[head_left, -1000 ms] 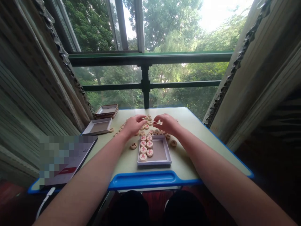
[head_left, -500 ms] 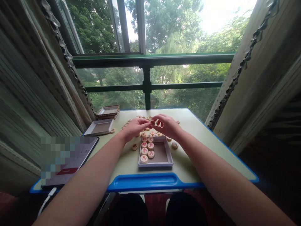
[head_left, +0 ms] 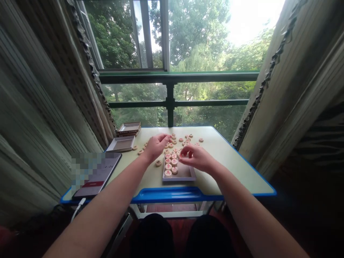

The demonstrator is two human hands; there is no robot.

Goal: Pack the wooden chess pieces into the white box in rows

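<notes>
A shallow white box holds two columns of round wooden Chinese chess pieces with red characters at its left side. Over its far part, my right hand is closed, pinching a Chinese chess piece between thumb and fingertips. My left hand is beyond the box to the left, its fingers drawn together beside loose pieces. What sits between its fingertips, if anything, I cannot make out. One dark-lettered piece lies just left of the box.
More loose pieces are scattered over the table's far half. At the left stand an open white tray, stacked brown box parts and a tablet with a white cable. A blue rim edges the table.
My hands have parted from around one piece. The right hand has come down over the box with a piece; the left has stayed above the loose pieces. The camera view has shifted.
</notes>
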